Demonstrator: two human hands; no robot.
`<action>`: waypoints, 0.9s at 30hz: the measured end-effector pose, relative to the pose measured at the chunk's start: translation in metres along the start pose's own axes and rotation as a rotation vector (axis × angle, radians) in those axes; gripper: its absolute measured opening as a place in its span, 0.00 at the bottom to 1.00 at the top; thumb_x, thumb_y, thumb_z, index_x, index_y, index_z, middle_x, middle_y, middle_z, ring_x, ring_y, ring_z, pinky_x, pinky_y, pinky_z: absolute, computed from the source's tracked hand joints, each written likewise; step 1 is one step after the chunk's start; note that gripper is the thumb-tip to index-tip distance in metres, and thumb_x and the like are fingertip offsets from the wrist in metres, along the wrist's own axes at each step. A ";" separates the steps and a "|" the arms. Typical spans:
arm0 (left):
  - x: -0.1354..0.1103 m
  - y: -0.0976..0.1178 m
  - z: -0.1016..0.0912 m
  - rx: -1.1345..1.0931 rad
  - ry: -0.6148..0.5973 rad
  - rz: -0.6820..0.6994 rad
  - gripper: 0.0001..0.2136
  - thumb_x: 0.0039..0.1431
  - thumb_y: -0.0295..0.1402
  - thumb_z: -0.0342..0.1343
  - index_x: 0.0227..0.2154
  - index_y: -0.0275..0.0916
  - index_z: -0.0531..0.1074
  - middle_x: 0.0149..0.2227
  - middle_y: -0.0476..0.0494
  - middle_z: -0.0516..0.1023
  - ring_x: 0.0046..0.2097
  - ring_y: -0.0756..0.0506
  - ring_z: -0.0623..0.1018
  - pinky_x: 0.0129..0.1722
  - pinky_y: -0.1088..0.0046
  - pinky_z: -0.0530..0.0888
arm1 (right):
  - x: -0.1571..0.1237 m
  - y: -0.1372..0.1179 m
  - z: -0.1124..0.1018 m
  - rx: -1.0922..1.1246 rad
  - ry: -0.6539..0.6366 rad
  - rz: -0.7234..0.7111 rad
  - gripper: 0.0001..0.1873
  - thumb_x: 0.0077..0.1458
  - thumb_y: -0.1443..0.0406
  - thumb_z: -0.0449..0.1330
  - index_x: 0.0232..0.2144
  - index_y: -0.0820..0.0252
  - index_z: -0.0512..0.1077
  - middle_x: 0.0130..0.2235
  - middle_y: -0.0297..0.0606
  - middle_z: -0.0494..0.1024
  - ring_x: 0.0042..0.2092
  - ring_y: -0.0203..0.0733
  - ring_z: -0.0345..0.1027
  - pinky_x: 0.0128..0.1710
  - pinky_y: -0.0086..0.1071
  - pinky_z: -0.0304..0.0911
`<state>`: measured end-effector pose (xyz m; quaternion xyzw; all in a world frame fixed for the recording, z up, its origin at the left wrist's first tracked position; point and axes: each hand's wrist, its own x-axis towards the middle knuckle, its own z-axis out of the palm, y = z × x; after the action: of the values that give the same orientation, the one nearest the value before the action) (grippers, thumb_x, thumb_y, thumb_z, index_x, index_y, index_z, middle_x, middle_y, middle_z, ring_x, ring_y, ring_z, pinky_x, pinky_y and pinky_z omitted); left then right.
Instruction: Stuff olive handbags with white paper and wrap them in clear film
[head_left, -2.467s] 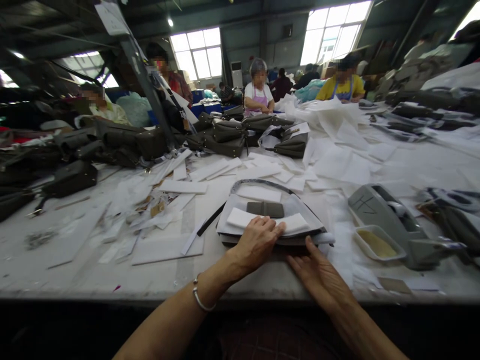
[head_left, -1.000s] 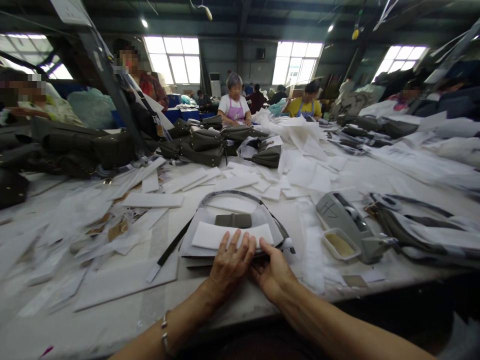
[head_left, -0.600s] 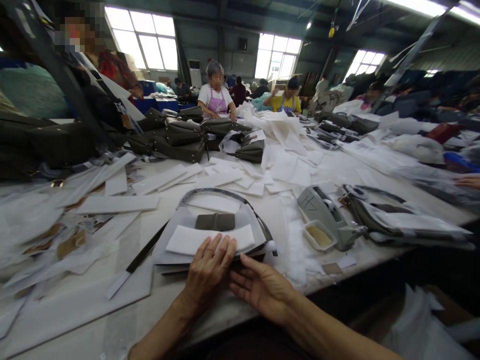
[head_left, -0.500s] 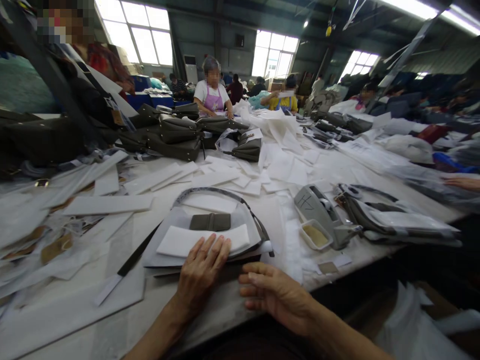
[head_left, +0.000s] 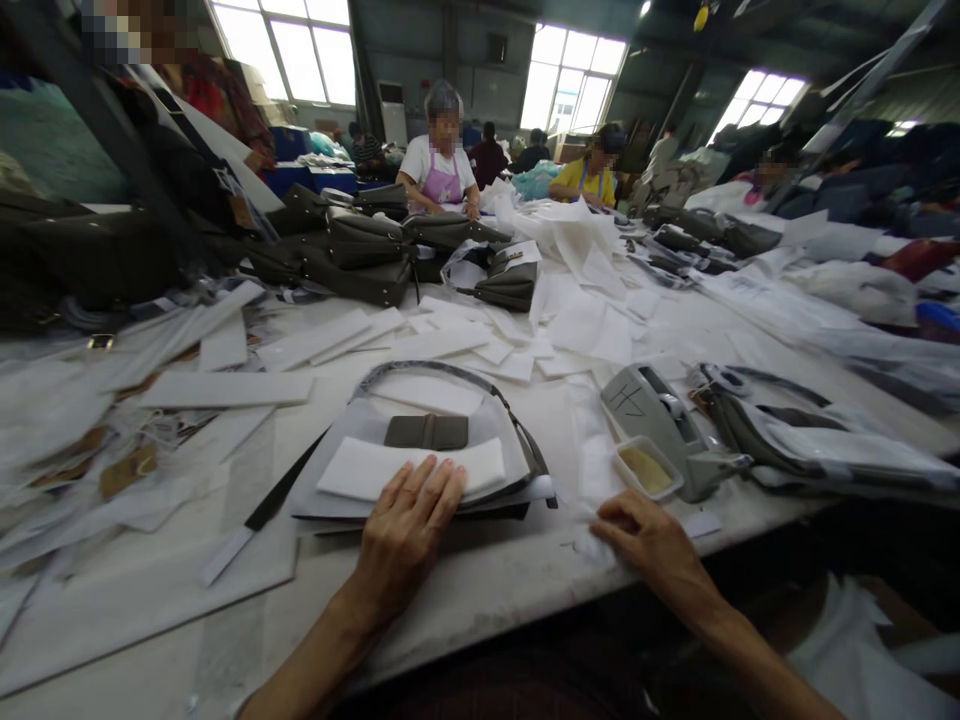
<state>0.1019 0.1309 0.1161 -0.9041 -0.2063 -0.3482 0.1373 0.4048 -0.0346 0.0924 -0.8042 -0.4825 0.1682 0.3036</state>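
Note:
My left hand (head_left: 411, 515) lies flat, fingers stretched, on a white foam strip (head_left: 341, 468) laid across a dark handbag. The handbag (head_left: 537, 450) rests on its side with its wrapped handle arched away from me; white sheeting covers much of it, and a small dark flap (head_left: 426, 432) shows above the strip. A dark strap (head_left: 285, 482) with a white end sticks out to the left. To the right, my right hand (head_left: 649, 535) has its thumb and fingertips pinched on the near end of a thin whitish plastic sheet (head_left: 590, 440).
A grey tape dispenser (head_left: 652, 420) and a small tub (head_left: 648, 468) of yellowish contents stand beyond my right hand. Another wrapped handbag (head_left: 810, 440) lies at right. Foam strips (head_left: 225, 390), tags and dark bags (head_left: 352, 250) cover the left and back. Co-workers (head_left: 441, 165) are across the table.
My right hand has moved right, from beside the handbag to the whitish sheet, and its fingers have closed. My left hand stays on the foam strip. The view has shifted slightly.

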 end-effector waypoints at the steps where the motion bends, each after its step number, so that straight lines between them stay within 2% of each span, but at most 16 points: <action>1: 0.000 0.000 0.000 0.000 0.003 -0.003 0.19 0.67 0.20 0.42 0.56 0.35 0.69 0.55 0.43 0.75 0.59 0.41 0.72 0.63 0.60 0.62 | 0.001 0.001 0.001 0.012 -0.007 -0.001 0.12 0.50 0.53 0.63 0.28 0.54 0.74 0.32 0.36 0.75 0.36 0.46 0.68 0.39 0.37 0.60; 6: 0.002 0.000 0.000 -0.003 0.010 -0.027 0.20 0.66 0.19 0.43 0.57 0.35 0.68 0.55 0.43 0.76 0.59 0.41 0.72 0.62 0.60 0.63 | 0.007 -0.003 -0.014 0.083 0.010 -0.029 0.16 0.54 0.50 0.59 0.26 0.53 0.76 0.33 0.38 0.77 0.38 0.49 0.70 0.42 0.39 0.61; 9: 0.003 -0.002 -0.002 0.000 0.022 -0.041 0.20 0.65 0.19 0.43 0.57 0.35 0.68 0.54 0.42 0.76 0.58 0.41 0.72 0.61 0.60 0.65 | 0.011 -0.015 -0.031 0.123 0.123 -0.048 0.16 0.51 0.49 0.61 0.28 0.53 0.78 0.34 0.39 0.78 0.39 0.50 0.71 0.42 0.40 0.63; 13: 0.007 -0.007 -0.008 -0.024 0.024 -0.087 0.24 0.60 0.17 0.44 0.58 0.36 0.65 0.54 0.42 0.76 0.58 0.42 0.72 0.60 0.60 0.67 | 0.009 -0.051 -0.040 0.227 0.296 -0.192 0.13 0.51 0.51 0.64 0.29 0.52 0.79 0.37 0.40 0.78 0.41 0.50 0.71 0.41 0.39 0.65; 15: 0.011 -0.012 -0.014 -0.038 0.035 -0.143 0.24 0.59 0.18 0.47 0.58 0.37 0.64 0.54 0.41 0.76 0.57 0.41 0.73 0.59 0.60 0.69 | 0.002 -0.075 -0.030 0.305 0.283 -0.283 0.09 0.52 0.54 0.66 0.28 0.52 0.79 0.38 0.40 0.78 0.42 0.49 0.71 0.44 0.40 0.66; 17: 0.016 -0.018 -0.021 -0.054 0.054 -0.215 0.23 0.59 0.21 0.51 0.58 0.38 0.64 0.54 0.40 0.75 0.56 0.40 0.74 0.57 0.60 0.71 | -0.007 -0.098 -0.008 0.384 0.131 -0.337 0.07 0.54 0.57 0.66 0.28 0.51 0.79 0.40 0.40 0.79 0.44 0.48 0.71 0.48 0.40 0.66; 21: 0.024 -0.030 -0.034 -0.085 0.088 -0.337 0.22 0.60 0.27 0.56 0.58 0.40 0.63 0.52 0.41 0.76 0.52 0.40 0.76 0.52 0.63 0.74 | -0.031 -0.128 0.043 0.404 -0.435 -0.482 0.04 0.56 0.60 0.65 0.31 0.50 0.81 0.47 0.38 0.78 0.54 0.49 0.68 0.58 0.42 0.60; 23: 0.024 -0.033 -0.038 -0.098 0.100 -0.371 0.22 0.61 0.28 0.56 0.58 0.41 0.63 0.52 0.42 0.76 0.51 0.41 0.77 0.51 0.64 0.75 | -0.039 -0.133 0.055 0.369 -0.638 -0.544 0.03 0.54 0.61 0.67 0.32 0.48 0.82 0.47 0.37 0.79 0.57 0.50 0.65 0.63 0.45 0.53; 25: 0.023 -0.034 -0.039 -0.110 0.112 -0.382 0.22 0.61 0.29 0.56 0.58 0.42 0.63 0.52 0.43 0.76 0.51 0.41 0.77 0.51 0.65 0.74 | -0.039 -0.133 0.052 0.382 -0.716 -0.526 0.05 0.53 0.60 0.68 0.35 0.47 0.82 0.45 0.37 0.80 0.55 0.50 0.68 0.64 0.47 0.51; 27: 0.022 -0.034 -0.037 -0.115 0.116 -0.372 0.23 0.61 0.28 0.56 0.58 0.43 0.62 0.52 0.43 0.76 0.51 0.41 0.77 0.52 0.65 0.74 | -0.028 -0.127 0.041 0.427 -0.654 -0.422 0.06 0.55 0.59 0.66 0.35 0.48 0.82 0.42 0.38 0.81 0.49 0.49 0.72 0.62 0.47 0.56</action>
<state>0.0791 0.1520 0.1615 -0.8351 -0.3413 -0.4303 0.0302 0.2824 -0.0016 0.1432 -0.5120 -0.6611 0.4439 0.3220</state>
